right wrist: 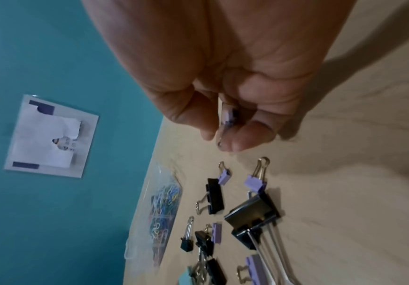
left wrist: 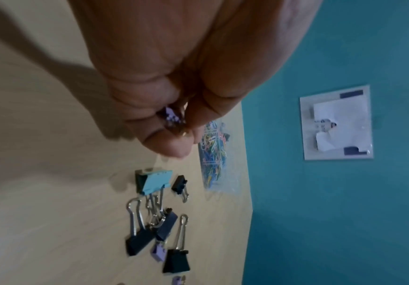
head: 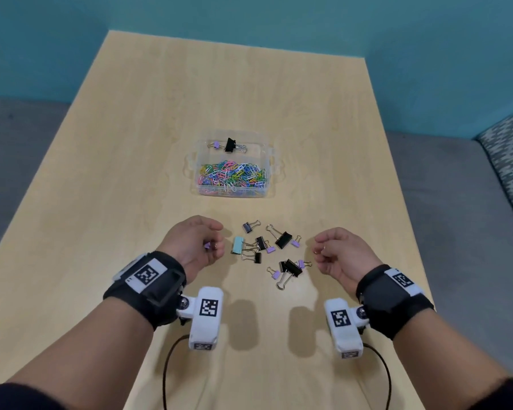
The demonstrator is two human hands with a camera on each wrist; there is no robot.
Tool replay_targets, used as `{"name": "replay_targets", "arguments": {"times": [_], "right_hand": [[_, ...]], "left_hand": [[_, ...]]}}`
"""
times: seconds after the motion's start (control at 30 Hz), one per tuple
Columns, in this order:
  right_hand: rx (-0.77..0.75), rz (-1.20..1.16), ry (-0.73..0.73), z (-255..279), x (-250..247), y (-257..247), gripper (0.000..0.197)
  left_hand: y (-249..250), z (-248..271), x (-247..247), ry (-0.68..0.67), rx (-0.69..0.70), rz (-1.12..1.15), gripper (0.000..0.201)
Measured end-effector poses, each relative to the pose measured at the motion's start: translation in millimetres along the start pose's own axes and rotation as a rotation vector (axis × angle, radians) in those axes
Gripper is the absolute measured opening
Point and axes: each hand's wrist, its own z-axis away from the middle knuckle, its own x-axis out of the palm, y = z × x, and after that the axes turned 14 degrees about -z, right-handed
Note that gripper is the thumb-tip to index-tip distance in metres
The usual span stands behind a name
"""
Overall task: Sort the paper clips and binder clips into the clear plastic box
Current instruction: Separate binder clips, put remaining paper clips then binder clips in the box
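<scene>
A clear plastic box (head: 268, 161) stands mid-table; its near compartment is full of coloured paper clips (head: 233, 174), its far one holds a black and a purple binder clip (head: 230, 145). Several black, purple and one light-blue binder clip (head: 238, 244) lie loose between my hands. My left hand (head: 211, 245) hovers left of the pile, pinching a small purple binder clip (left wrist: 172, 116). To the right of the pile, my right hand (head: 319, 250) pinches another small purple binder clip (right wrist: 229, 116).
The wooden table (head: 160, 113) stretches far beyond the box, with its edges left and right. A teal wall with a white sheet (left wrist: 336, 123) lies behind. A patterned cushion (head: 510, 155) sits at the right.
</scene>
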Motion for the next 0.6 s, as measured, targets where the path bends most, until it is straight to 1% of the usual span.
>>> {"name": "replay_targets", "arguments": {"times": [0.07, 0.13, 0.17, 0.23, 0.27, 0.3, 0.37, 0.5, 0.6], "right_hand": [[-0.008, 0.102, -0.046, 0.6, -2.5, 1.6, 0.022], [-0.047, 0.306, -0.095, 2.4, -3.9, 2.5, 0.020], [-0.090, 0.462, -0.120, 4.4, -3.5, 1.9, 0.020], [-0.204, 0.870, -0.171, 9.0, -0.2, 0.5, 0.022], [-0.256, 1.071, -0.200, 9.9, 2.1, 1.2, 0.023], [-0.300, 1.222, -0.227, 10.4, 4.0, 2.5, 0.023], [-0.367, 1.353, -0.264, 7.9, 5.4, 7.1, 0.021], [-0.424, 1.396, -0.273, 2.3, 6.5, 10.9, 0.007], [-0.429, 1.386, -0.273, 2.9, 8.5, 8.8, 0.004]], "left_hand": [[-2.0, -1.7, 2.3, 0.016, 0.042, -0.161, 0.017], [-3.9, -1.2, 5.2, 0.028, 0.170, -0.465, 0.004], [-4.8, -0.4, 6.0, 0.045, 0.263, -0.696, 0.012], [-6.3, 0.2, 8.3, 0.044, 0.420, -1.168, 0.034], [-6.4, -0.7, 9.6, 0.035, 0.470, -1.329, 0.041], [-7.0, -2.4, 10.7, 0.024, 0.507, -1.429, 0.044], [-8.7, -7.6, 12.4, 0.009, 0.557, -1.523, 0.043], [-9.8, -10.9, 13.4, 0.012, 0.601, -1.550, 0.033], [-6.7, -10.0, 11.7, 0.054, 0.620, -1.542, 0.030]]}}
